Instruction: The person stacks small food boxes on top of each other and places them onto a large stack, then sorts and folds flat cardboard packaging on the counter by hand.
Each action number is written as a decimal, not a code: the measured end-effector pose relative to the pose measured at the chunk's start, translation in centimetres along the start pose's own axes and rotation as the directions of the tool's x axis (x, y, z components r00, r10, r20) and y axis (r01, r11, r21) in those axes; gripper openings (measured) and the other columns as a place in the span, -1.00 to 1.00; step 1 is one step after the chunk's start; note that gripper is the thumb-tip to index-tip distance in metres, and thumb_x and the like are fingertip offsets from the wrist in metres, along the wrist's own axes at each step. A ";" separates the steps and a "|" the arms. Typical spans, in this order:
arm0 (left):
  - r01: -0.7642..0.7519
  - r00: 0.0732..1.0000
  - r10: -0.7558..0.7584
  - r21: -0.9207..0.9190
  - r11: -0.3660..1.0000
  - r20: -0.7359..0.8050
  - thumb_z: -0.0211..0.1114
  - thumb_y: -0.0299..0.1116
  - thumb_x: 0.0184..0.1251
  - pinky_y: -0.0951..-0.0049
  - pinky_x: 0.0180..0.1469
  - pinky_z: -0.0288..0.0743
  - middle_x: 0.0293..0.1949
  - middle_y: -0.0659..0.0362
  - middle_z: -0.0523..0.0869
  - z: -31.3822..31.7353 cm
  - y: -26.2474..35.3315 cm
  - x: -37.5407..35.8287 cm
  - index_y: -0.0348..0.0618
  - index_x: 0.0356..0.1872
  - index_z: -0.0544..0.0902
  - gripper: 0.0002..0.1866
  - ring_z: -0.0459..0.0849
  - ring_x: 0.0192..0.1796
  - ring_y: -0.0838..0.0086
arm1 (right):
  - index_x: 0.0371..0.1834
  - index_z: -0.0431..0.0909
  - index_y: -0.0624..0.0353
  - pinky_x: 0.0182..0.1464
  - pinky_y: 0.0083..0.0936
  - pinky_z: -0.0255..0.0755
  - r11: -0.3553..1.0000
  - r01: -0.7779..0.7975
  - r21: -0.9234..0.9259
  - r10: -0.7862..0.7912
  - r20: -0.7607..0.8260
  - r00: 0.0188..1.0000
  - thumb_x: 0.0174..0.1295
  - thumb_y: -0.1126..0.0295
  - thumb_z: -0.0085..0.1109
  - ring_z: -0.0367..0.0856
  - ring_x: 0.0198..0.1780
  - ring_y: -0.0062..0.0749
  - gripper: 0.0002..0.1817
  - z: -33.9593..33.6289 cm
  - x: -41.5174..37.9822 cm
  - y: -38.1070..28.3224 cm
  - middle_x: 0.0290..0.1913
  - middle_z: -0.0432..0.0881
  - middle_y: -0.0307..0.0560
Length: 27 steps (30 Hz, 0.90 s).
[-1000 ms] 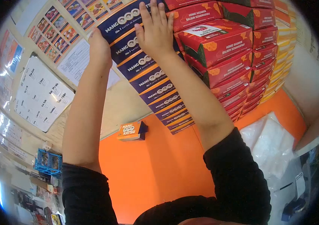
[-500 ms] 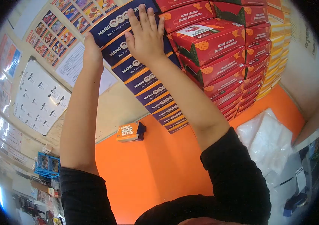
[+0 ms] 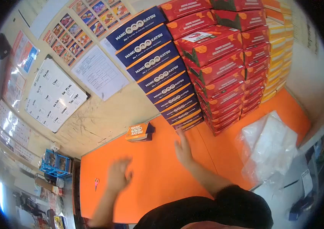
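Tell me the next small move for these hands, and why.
I'd probably reach the left hand and right hand forward to the orange-topped box. Both hands look empty, though blurred, and the box sits alone on the orange table just ahead of them, apart from the stack of blue boxes.

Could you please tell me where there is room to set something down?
Bare orange tabletop lies between the left hand and right hand, and between the scissors and the small carton. Blue boxes, red boxes and yellow boxes crowd the back right, with plastic bags nearer.
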<state>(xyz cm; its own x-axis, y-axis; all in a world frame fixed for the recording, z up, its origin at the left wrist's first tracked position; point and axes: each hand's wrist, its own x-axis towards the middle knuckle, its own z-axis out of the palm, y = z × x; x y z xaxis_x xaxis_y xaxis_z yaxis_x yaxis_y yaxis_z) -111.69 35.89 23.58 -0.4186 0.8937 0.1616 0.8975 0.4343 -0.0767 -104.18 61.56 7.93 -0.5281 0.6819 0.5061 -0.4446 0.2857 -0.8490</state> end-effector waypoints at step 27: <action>-0.079 0.646 0.397 -0.461 0.884 0.652 0.19 -0.14 0.22 0.15 0.05 0.40 -0.02 -0.18 0.57 11.7 15.7 -38.6 -0.18 0.20 0.39 -0.45 0.54 0.03 -0.02 | 0.04 0.48 0.05 0.10 -0.20 0.35 0.390 -0.387 -0.836 0.771 0.067 0.633 0.20 0.20 0.04 0.48 0.06 -0.02 -0.64 -15.5 -55.9 -30.2 0.00 0.54 0.09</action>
<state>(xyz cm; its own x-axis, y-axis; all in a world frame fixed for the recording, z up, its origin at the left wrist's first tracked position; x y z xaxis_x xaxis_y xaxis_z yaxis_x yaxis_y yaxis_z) -83.04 9.54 4.62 -0.0041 0.8234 -0.5674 0.8902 0.2615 0.3730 -50.04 25.28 2.92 -0.7254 0.6073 -0.3240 0.6357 0.4106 -0.6537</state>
